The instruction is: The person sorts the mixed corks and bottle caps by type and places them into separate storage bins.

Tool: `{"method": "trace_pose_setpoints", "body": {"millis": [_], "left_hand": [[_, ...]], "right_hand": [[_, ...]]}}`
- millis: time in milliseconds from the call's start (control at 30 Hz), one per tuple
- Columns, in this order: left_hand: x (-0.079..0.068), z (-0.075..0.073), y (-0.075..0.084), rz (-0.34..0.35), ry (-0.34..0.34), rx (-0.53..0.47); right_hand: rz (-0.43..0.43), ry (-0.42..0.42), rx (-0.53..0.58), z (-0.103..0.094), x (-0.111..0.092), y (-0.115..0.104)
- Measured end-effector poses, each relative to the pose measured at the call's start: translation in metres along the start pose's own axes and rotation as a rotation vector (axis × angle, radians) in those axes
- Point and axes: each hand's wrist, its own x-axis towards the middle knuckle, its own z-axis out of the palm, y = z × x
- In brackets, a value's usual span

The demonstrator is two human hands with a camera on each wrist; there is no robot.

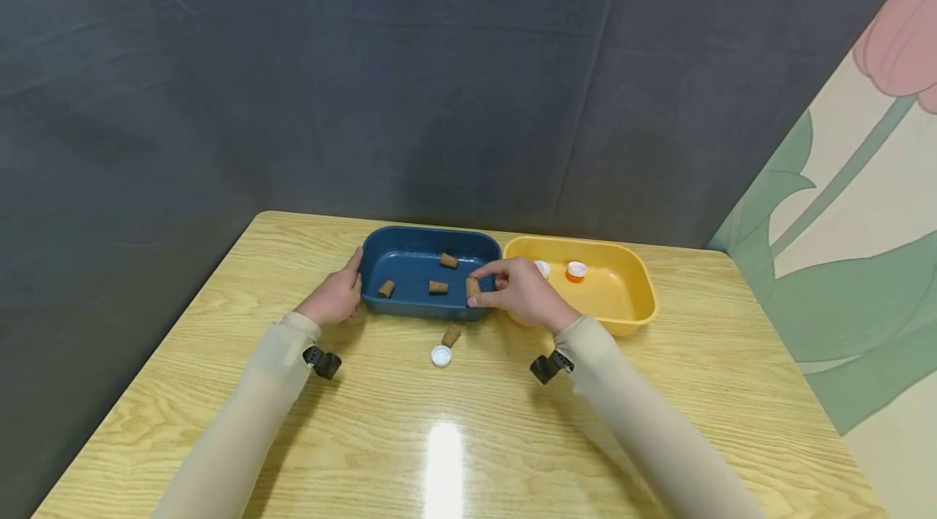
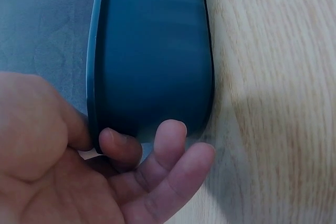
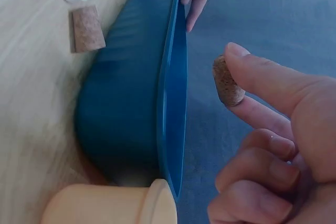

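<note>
My right hand pinches a cork between thumb and index finger, over the right end of a dark blue bin. In the right wrist view this cork is above the bin's rim. The other right fingers are curled in. At the bin's left end, my left hand grips the rim, with several fingers against the outer wall in the left wrist view. Three corks lie inside: one at the back, a middle cork and a left cork.
A yellow bin stands right of the blue one, with a white-and-orange cap and another white cap inside. In front of the blue bin, a cork and a white cap lie on the wooden table.
</note>
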Motion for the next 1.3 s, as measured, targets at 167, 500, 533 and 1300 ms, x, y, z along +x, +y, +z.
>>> {"method": "trace_pose_setpoints", "body": {"millis": [167,500,533,1300], "left_hand": [[0.0,-0.001,0.0,-0.003,-0.009,-0.005],[0.0,0.001,-0.002,0.005,-0.009,-0.016],[0.001,0.001,-0.002,0.006,-0.008,-0.016],[0.001,-0.001,-0.001,0.014,-0.008,-0.006]], "right_hand": [[0.025,-0.004,0.003,0.0,0.016,-0.001],[0.066,0.002,-0.024,0.001,0.037,0.003],[0.069,0.005,-0.029,0.001,0.038,0.004],[0.092,0.001,-0.023,0.002,0.034,0.012]]}}
